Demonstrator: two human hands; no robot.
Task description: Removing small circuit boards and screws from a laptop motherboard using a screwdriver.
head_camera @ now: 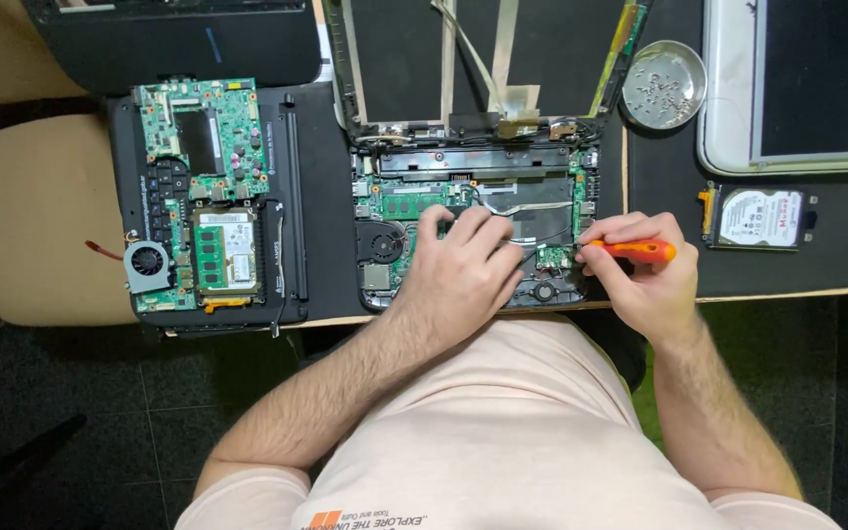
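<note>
Desk (660, 167) | left hand (458, 270) hides laptop (463, 196) parts | screwdriver (635, 249) tip unclear

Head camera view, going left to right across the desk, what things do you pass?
Small cooling fan → loose green circuit board → left hand → right hand with orange screwdriver → hard drive.

Your right hand (645, 280) is gripping a screwdriver (635, 250) with a glossy orange plastic handle. Your left hand (458, 270) is resting on matt black plastic of the opened laptop (473, 231), beside its green, slightly shiny circuit board (414, 204). The small dish (663, 84) is gleaming like polished metal; the hard drive (760, 218) is showing a paper label.
</note>
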